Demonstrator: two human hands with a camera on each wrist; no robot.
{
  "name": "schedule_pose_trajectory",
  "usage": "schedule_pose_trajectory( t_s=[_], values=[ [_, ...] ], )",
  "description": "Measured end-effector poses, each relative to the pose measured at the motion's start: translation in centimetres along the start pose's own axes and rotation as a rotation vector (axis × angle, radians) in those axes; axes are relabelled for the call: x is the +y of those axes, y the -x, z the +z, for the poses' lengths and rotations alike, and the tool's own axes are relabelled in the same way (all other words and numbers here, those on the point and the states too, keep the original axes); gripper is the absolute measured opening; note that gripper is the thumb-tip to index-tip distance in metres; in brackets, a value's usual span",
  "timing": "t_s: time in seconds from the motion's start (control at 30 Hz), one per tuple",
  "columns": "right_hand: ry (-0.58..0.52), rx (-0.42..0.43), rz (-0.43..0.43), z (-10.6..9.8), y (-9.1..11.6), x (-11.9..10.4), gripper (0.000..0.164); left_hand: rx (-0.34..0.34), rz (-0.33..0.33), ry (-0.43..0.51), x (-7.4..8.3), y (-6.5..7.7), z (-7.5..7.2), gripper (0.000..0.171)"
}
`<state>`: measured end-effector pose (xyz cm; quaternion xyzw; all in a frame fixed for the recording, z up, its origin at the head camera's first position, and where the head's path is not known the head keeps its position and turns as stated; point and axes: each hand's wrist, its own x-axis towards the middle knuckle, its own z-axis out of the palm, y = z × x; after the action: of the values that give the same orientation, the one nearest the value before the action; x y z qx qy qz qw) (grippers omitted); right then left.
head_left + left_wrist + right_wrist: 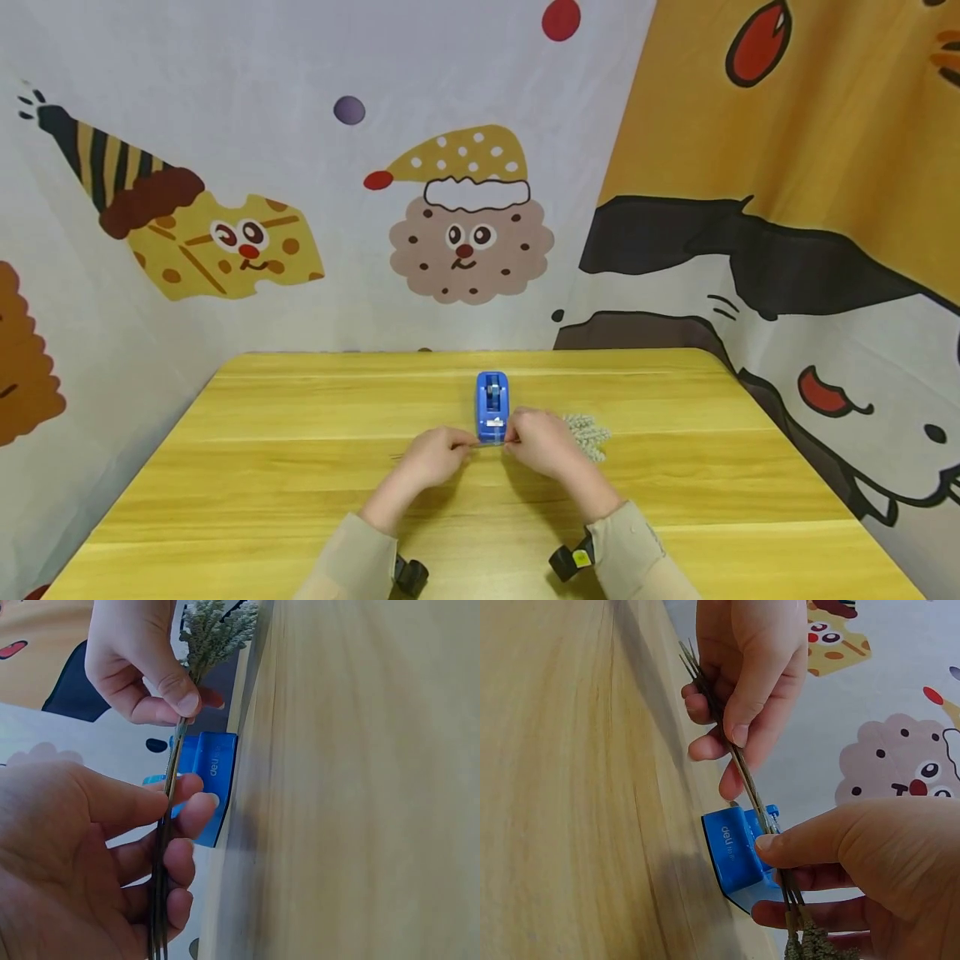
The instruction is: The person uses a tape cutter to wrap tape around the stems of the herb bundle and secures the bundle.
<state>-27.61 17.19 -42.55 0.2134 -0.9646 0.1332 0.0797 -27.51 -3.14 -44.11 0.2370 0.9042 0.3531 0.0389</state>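
Observation:
A small bunch of dried flowers [588, 435] with pale green, grainy heads and thin brown stems lies across both hands. My left hand [435, 457] pinches the stems [159, 877] between thumb and fingers, toward their bare ends. Nearer the heads, my right hand [543, 442] grips the same stems; the heads stick out past it on the right. A blue tape dispenser [482, 408] stands just beyond the hands, and the stems run in front of its near end. In the head view a strip of clear tape seems to lie at the stems there.
The wooden table [300, 408] spreads around the hands. Behind it hangs a cloth backdrop [337, 50] with cartoon figures. Dark wrist cameras [411, 575] sit below both sleeves.

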Motion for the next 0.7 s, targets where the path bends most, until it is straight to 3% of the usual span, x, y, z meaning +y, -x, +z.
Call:
schedule_pose_trajectory(
  t_s=[0.2, 0.37, 0.6, 0.7],
  values=[
    [-0.019, 0.003, 0.02, 0.06, -0.02, 0.05, 0.015, 0.025, 0.004, 0.02, 0.06, -0.03, -0.14, 0.026],
    [-0.042, -0.019, 0.023, -0.14, 0.03, 0.09, 0.004, 0.046, -0.008, 0.042, -0.06, -0.15, -0.12, 0.026],
    [0.025, 0.011, -0.004, -0.35, 0.11, 0.04, 0.005, 0.102, 0.032, -0.028, -0.13, -0.31, -0.05, 0.027],
    [0.046, 0.033, -0.008, -0.26, 0.1, 0.08, 0.005, 0.096, 0.04, -0.033, 0.07, -0.26, -0.11, 0.026]
  ],
)
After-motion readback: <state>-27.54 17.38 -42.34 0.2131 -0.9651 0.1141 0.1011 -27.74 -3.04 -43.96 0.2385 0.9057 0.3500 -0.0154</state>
